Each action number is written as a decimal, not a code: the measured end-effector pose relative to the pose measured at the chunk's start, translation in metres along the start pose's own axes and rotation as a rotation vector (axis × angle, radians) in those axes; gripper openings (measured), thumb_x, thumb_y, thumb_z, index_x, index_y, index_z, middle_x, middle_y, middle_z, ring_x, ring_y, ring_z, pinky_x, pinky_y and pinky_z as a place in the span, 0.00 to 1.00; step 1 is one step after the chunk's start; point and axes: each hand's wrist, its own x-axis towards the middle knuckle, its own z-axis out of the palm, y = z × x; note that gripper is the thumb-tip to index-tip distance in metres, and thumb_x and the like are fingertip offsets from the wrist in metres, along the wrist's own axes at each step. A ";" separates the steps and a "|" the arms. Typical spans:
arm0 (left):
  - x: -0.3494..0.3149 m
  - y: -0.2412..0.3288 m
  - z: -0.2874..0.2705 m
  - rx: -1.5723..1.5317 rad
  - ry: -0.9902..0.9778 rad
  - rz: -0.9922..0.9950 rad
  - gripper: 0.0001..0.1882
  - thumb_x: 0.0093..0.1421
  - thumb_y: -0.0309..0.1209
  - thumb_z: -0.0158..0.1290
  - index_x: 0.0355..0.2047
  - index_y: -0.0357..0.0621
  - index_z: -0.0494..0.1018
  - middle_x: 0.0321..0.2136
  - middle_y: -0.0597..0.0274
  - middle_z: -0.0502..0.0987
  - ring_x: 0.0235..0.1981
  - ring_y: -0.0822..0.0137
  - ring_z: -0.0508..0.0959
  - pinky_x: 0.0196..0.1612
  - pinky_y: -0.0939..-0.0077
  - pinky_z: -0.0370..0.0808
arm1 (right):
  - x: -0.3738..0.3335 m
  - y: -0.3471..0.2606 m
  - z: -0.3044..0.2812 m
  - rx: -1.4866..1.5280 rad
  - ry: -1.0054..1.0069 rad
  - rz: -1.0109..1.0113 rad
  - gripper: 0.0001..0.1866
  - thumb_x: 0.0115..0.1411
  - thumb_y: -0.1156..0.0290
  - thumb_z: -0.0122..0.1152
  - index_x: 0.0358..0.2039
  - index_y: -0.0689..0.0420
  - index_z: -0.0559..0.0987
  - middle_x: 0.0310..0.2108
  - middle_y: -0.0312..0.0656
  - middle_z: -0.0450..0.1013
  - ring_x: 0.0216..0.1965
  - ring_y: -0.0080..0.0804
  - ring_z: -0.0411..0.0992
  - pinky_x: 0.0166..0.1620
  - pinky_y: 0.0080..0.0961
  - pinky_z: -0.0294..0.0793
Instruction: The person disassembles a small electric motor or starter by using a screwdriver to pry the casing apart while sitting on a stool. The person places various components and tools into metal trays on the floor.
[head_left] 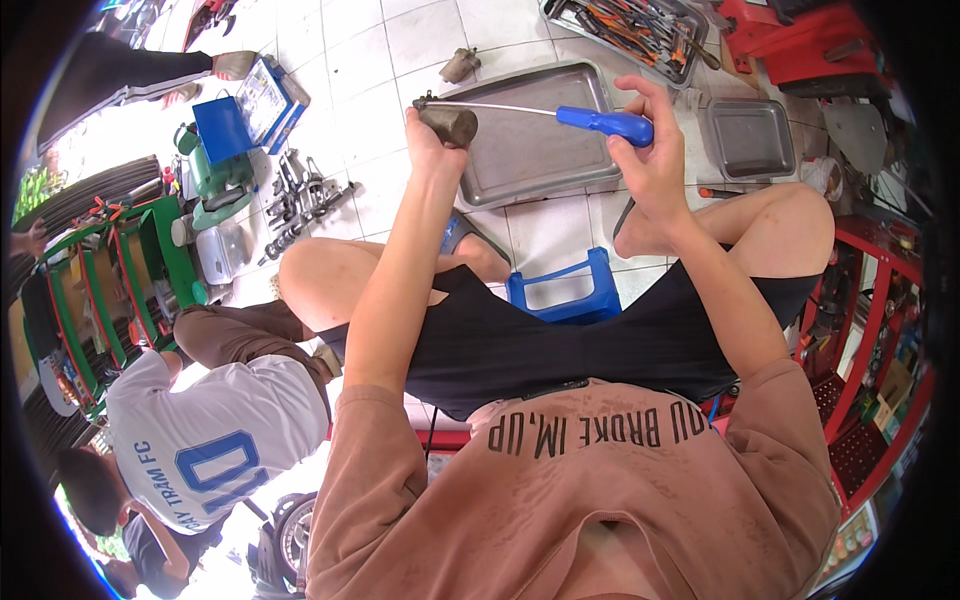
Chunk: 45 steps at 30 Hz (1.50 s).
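Observation:
My left hand [436,150] is closed around a dull grey-brown metal part [450,125] with a rounded, cup-like body. A blue-handled screwdriver [600,122] is in my right hand [650,150], gripped at the butt of its handle with one finger raised off it. Its long thin shaft points left, and the tip meets the small dark upper end of the part. Whether the tip sits inside a slot or hole is too small to tell. Both hands are above a shallow rectangular metal tray [520,185] on the floor.
A similar metal piece [460,65] lies on the tiles beyond the tray. Farther right are a tool-filled tray [640,40] and a smaller metal tray [750,140]. Between my feet is a blue plastic stool [565,285]. Several metal parts [300,195] and other people are at left.

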 end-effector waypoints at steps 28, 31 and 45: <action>-0.003 0.000 0.007 -0.044 0.006 0.002 0.23 0.66 0.50 0.37 0.49 0.46 0.63 0.46 0.55 0.69 0.46 0.56 0.73 0.48 0.55 0.74 | 0.001 -0.002 -0.010 0.234 -0.139 0.366 0.17 0.55 0.76 0.55 0.47 0.55 0.71 0.23 0.31 0.63 0.19 0.13 0.56 0.24 0.11 0.53; -0.005 0.002 0.008 -0.040 0.056 -0.023 0.24 0.64 0.53 0.38 0.48 0.47 0.65 0.45 0.55 0.71 0.46 0.58 0.74 0.47 0.56 0.74 | 0.002 0.007 -0.001 0.116 -0.098 0.102 0.17 0.55 0.76 0.55 0.47 0.55 0.71 0.22 0.30 0.62 0.19 0.13 0.55 0.24 0.13 0.52; -0.005 0.000 -0.008 -0.016 0.286 0.003 0.40 0.54 0.60 0.51 0.52 0.33 0.64 0.50 0.50 0.70 0.51 0.59 0.70 0.53 0.65 0.66 | -0.010 0.007 0.011 0.349 -0.129 0.320 0.15 0.64 0.70 0.45 0.52 0.52 0.68 0.20 0.29 0.56 0.17 0.12 0.51 0.18 0.11 0.50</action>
